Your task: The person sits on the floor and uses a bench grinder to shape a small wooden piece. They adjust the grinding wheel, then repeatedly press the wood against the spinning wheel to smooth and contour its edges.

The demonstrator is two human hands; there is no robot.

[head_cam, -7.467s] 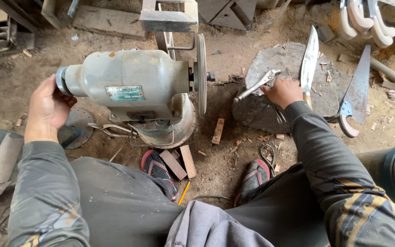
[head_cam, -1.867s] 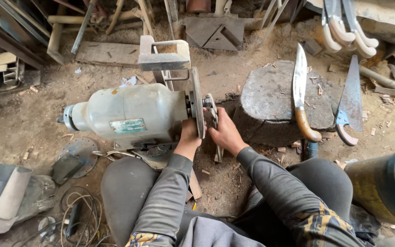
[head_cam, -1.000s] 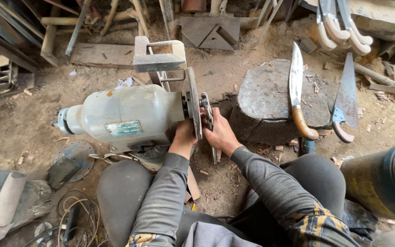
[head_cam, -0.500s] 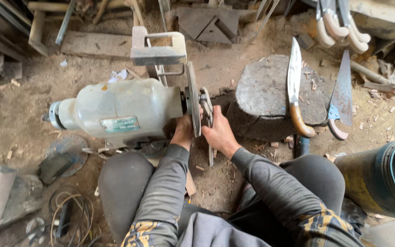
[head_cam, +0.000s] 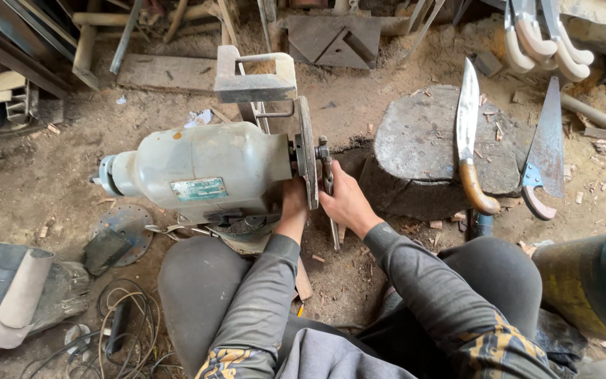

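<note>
At the wheel [head_cam: 308, 158]: your hands haven't shifted — left [head_cam: 293, 203] clasps its edge, right [head_cam: 345, 203] grips the spanner [head_cam: 328, 184] on the nut.

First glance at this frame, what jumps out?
The pale bench grinder on the dirt floor, centre-left, with both hands at its grinding wheel: the left hand on the wheel's motor side, the right hand holding a wrench at the hub. To the right, a curved knife lies on a stone block.
</note>
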